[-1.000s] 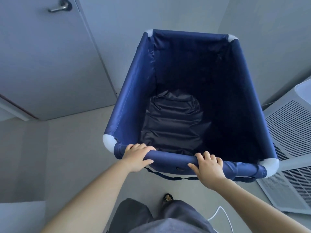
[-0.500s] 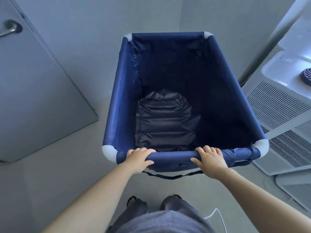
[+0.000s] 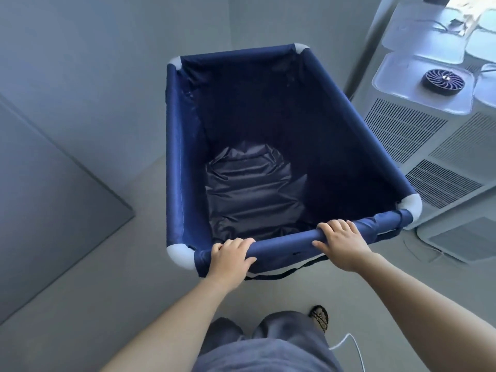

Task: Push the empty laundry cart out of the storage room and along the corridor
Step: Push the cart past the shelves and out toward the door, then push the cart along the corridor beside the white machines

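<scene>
Gripping the near rim bar, the left hand (image 3: 230, 257) and right hand (image 3: 341, 244) are closed over the laundry cart (image 3: 175, 167), which extends ahead of both hands; white vented units (image 3: 418, 146) are seen beyond the right hand.

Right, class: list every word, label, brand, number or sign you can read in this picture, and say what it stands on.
None can be read.
Laundry cart: plain blue fabric, no label visible.
White vented units: no legible brand or number.
Clutter on top of the far unit: too blurred to tell.
</scene>
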{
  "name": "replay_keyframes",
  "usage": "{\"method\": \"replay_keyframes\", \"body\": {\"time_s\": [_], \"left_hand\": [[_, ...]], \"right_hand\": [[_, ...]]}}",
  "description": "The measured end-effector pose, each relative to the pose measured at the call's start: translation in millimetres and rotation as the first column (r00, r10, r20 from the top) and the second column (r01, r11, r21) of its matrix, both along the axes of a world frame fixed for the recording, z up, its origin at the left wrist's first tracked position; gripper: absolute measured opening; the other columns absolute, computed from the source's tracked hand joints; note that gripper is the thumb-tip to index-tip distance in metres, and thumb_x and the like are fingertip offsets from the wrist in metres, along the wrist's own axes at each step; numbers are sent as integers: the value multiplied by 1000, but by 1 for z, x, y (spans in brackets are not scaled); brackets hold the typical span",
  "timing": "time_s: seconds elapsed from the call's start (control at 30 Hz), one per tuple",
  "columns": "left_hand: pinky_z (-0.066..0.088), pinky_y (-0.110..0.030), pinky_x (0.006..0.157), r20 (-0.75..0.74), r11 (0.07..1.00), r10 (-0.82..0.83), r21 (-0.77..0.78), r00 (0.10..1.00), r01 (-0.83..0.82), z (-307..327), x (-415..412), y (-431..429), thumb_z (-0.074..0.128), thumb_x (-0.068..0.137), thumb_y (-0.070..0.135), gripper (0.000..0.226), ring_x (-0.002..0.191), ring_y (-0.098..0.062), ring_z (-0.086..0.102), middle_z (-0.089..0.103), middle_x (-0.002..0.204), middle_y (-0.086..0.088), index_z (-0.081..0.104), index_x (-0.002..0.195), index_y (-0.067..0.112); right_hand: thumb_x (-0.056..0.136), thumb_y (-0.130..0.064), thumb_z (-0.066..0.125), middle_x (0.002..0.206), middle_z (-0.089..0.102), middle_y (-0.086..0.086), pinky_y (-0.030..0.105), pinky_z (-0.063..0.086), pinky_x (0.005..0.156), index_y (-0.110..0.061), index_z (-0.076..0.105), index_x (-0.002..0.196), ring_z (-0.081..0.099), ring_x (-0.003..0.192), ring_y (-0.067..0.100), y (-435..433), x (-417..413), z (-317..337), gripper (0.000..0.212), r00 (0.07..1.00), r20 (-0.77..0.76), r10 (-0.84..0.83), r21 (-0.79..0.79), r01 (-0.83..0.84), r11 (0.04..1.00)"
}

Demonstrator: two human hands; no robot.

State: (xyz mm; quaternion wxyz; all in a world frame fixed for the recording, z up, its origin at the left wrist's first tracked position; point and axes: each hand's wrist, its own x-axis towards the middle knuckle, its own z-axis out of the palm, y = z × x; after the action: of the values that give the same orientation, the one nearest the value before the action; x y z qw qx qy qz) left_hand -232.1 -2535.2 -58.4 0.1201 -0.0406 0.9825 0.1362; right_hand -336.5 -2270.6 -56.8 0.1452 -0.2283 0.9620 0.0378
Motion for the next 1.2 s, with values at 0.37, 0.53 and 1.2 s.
{"method": "replay_keyframes", "body": {"time_s": [0.37,0.53,1.2], "left_hand": [[33,-36,91,33,986,-44,-159,998,48,-2,-3,-15,37,88,61,46,103,-19,49,52,112,6,39,122,30],[32,-37,98,60,963,67,-264,996,-49,4,-6,0,42,85,64,51,106,-19,49,54,113,4,42,118,25],[21,-43,111,128,912,347,-277,929,-302,21,51,71,41,82,69,58,122,-18,41,52,126,4,42,119,25]], "right_hand": [[90,-62,27,127,42,-3,40,14,111,-29,35,132,35,122,21,-8,22,-6,54,989,104,-101,-87,110,990],[90,-59,34,126,42,-5,39,17,108,-30,34,132,36,121,21,-7,24,-2,51,985,167,-35,-143,59,988],[94,-45,41,129,50,-5,35,20,106,-29,42,130,41,118,20,57,33,3,39,929,320,188,-300,-89,950]]}}
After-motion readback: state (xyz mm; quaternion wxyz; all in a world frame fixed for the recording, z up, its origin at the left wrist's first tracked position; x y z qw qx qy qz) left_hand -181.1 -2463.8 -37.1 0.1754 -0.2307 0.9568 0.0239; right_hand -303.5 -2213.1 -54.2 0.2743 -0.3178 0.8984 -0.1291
